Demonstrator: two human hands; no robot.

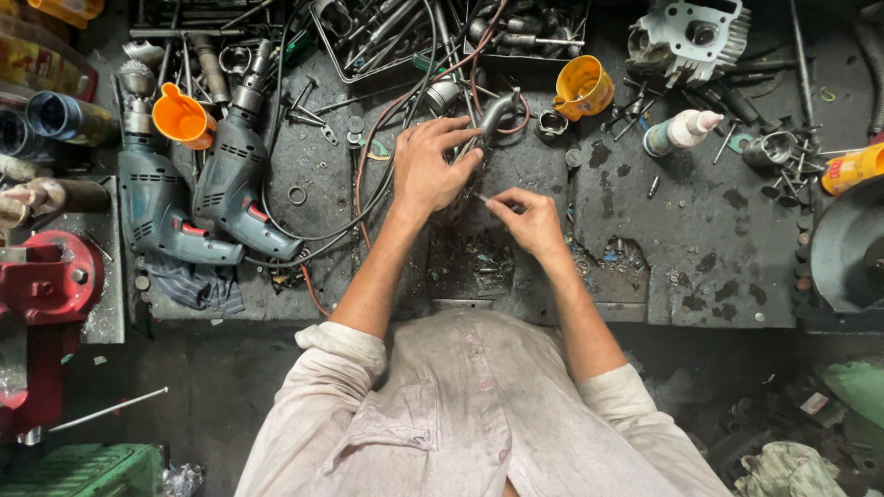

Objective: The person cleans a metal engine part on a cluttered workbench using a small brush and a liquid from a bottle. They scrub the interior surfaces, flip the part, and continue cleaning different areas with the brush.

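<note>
A curved grey metal pipe (493,115) lay on the dark workbench, its bent end uppermost, while a thin metal pin (482,197) pointed toward it, held level.

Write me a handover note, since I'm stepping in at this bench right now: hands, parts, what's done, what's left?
Left hand: pressing down on a curved metal pipe fitting at the bench middle.
Right hand: pinching a thin metal pin pointed at the part under the left hand.
Nearby: two electric drills to the left, orange cup behind.
Done: part steadied.
Left: pin does not look seated yet.
</note>
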